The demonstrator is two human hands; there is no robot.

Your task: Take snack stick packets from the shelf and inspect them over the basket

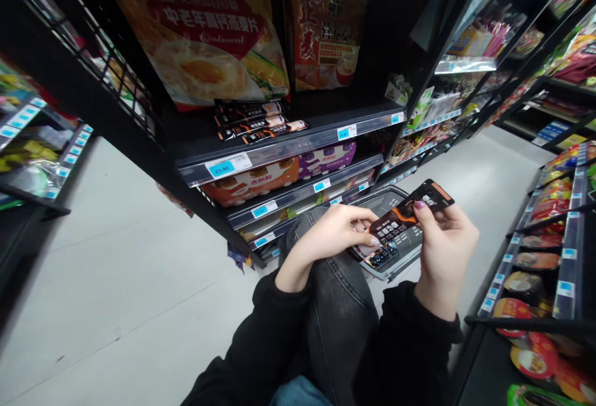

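Note:
In front of my lap I hold a slim black-and-orange stick sachet [393,221], tilted with its right end up. My right hand [444,244] pinches its upper right end between thumb and fingers. At the lower left end, the thumb and fingers of my left hand [336,230] are closed on it. Below the sachet stands a grey plastic shopping basket [405,265] holding several dark shiny packets [382,254], partly hidden by my hands and knee. Several similar black sachets [261,123] lie piled on the shelf [298,148] to the left.
A large oatmeal bag [205,46] and a smaller cereal bag [326,40] stand on that shelf. Boxed cup drinks [254,181] fill the level beneath. A rack with bowls and packets [531,263] lines the right side. Pale floor [107,269] stretches to the left.

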